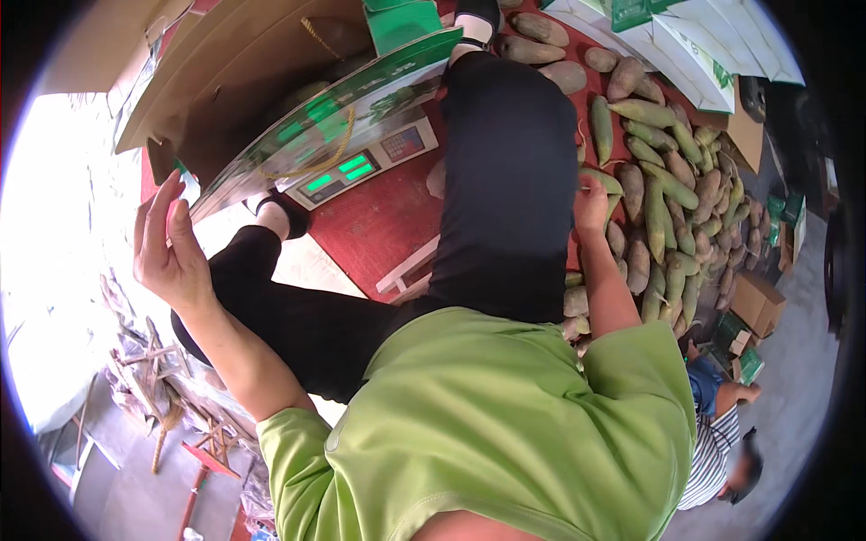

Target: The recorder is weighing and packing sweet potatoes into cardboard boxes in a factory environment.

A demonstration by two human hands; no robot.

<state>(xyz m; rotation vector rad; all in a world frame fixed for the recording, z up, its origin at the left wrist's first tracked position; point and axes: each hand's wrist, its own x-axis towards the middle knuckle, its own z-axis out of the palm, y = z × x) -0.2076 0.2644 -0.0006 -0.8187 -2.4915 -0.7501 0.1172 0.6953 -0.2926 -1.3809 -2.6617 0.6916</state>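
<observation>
My left hand is raised at the left, fingers apart and nothing in it, beside the open cardboard box. The box has a printed green and white outer side with a yellow cord handle. It stands over a digital scale with lit green displays, and its contents are mostly in shadow. On the other side of my leg, my right hand has its fingers curled around the end of a green radish at the edge of the pile. Many long green and brownish radishes lie there.
Red sheeting covers the floor around the scale. White and green cartons stand at the far right. A brown box sits beyond the pile, and another person in a striped top is at the lower right. Wooden stools lie at the left.
</observation>
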